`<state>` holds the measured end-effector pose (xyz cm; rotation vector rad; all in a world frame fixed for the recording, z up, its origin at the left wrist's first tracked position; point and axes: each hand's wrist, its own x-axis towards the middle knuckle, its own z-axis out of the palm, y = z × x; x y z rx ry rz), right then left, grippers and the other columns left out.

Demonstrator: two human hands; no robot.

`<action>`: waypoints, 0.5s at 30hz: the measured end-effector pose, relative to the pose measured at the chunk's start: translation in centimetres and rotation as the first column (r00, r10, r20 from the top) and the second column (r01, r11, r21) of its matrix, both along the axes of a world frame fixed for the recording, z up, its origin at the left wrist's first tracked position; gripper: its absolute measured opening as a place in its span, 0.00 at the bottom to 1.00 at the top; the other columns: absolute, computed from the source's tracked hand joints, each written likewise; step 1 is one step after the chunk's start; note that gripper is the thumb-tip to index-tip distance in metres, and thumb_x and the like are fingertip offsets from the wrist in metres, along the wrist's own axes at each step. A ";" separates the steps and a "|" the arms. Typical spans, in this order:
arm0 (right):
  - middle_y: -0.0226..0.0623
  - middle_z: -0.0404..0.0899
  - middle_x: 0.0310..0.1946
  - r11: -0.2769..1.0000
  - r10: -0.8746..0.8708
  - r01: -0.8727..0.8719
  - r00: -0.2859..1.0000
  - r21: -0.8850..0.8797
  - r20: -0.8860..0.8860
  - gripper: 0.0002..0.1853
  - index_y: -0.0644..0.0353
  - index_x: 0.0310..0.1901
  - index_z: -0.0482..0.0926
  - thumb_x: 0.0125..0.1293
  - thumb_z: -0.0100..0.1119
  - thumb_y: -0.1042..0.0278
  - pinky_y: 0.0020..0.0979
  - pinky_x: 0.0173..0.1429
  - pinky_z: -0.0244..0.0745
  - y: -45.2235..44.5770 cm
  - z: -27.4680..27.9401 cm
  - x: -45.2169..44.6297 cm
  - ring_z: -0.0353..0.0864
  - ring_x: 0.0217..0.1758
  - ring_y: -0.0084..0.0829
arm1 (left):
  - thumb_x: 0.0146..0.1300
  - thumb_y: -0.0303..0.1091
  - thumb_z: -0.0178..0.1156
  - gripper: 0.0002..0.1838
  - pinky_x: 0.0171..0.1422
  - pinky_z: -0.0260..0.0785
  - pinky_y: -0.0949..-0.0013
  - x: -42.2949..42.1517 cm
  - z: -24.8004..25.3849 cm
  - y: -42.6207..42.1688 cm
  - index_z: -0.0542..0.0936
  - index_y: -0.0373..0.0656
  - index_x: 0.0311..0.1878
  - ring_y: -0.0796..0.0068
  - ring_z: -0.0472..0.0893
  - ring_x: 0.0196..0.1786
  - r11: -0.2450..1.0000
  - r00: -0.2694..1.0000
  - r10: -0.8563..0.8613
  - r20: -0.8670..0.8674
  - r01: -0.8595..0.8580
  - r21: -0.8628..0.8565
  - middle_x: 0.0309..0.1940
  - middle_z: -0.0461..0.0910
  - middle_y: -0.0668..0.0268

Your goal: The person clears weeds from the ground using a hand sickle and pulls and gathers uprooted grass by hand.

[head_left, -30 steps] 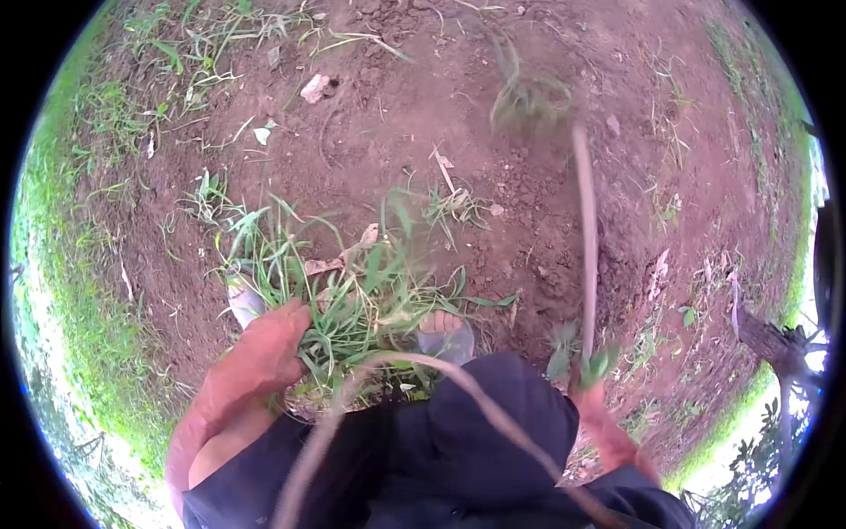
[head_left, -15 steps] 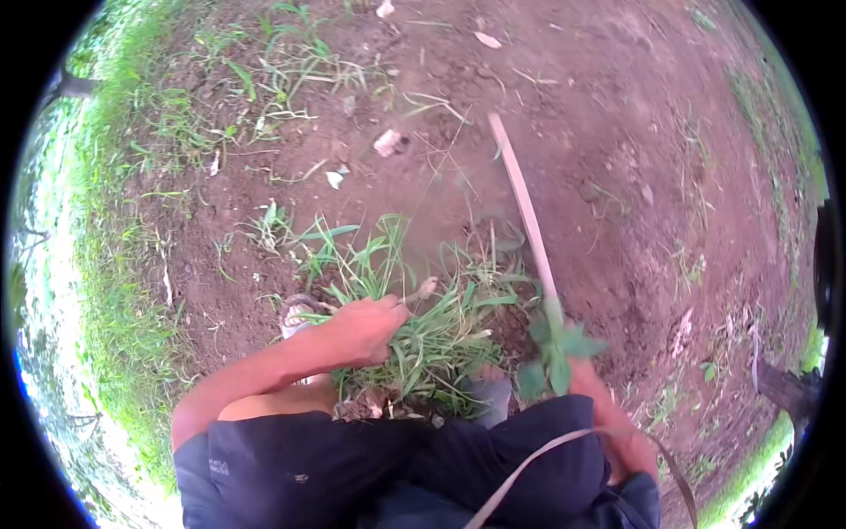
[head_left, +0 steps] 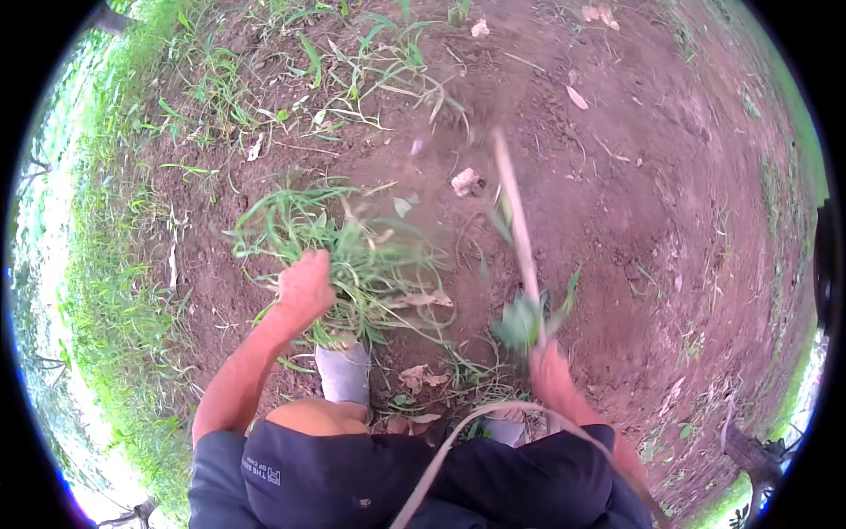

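Observation:
My left hand (head_left: 306,286) is closed round a loose bunch of green grass (head_left: 352,256), lifted in front of my shoe. The bunch is partly blurred by motion. On the right, my right hand (head_left: 550,366) grips the near end of a long pale wooden stick (head_left: 518,216), which points forward over the soil. A few broad green leaves (head_left: 520,322) stick out beside that hand. The stick's far end is blurred.
A grey shoe (head_left: 345,377) stands below the grass bunch, with dry leaves (head_left: 423,379) to its right. A pinkish lump (head_left: 466,182) lies on the brown soil. Grass grows along the left. A pale strap (head_left: 458,432) hangs near my legs. A dark branch (head_left: 753,456) is at the right.
My left hand has gone forward and left with the grass, raising it off the ground by my feet. The stick has swung left since the first frame. The view has shifted too.

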<state>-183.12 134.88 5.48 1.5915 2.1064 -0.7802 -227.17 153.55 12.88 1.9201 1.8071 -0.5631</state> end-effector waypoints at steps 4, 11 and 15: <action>0.51 0.75 0.35 0.842 -0.536 0.536 0.818 -0.063 -0.207 0.08 0.61 0.42 0.73 0.62 0.49 0.71 0.42 0.25 0.72 -7.0 2.2 -1.4 0.75 0.24 0.44 | 0.53 0.36 0.62 0.20 0.53 0.73 0.47 -2.5 -4.7 1.5 0.73 0.36 0.47 0.44 0.80 0.48 0.976 0.970 0.215 0.110 -0.218 0.023 0.48 0.77 0.46; 0.45 0.73 0.28 0.922 -0.301 0.352 0.915 0.163 -0.270 0.11 0.63 0.44 0.73 0.67 0.48 0.66 0.42 0.25 0.72 16.1 6.1 -7.8 0.76 0.25 0.42 | 0.55 0.37 0.59 0.20 0.57 0.70 0.49 -2.9 -4.2 3.8 0.74 0.35 0.49 0.45 0.79 0.53 0.954 0.959 0.262 0.104 -0.241 -0.178 0.49 0.77 0.44; 0.52 0.79 0.31 0.821 -0.536 0.571 0.770 0.001 -0.346 0.24 0.66 0.36 0.75 0.74 0.44 0.50 0.45 0.35 0.76 33.4 9.3 -12.7 0.82 0.33 0.48 | 0.55 0.33 0.59 0.18 0.57 0.70 0.48 -3.1 -3.7 3.5 0.74 0.35 0.49 0.42 0.78 0.53 0.955 0.945 0.275 0.177 -0.247 -0.164 0.48 0.77 0.44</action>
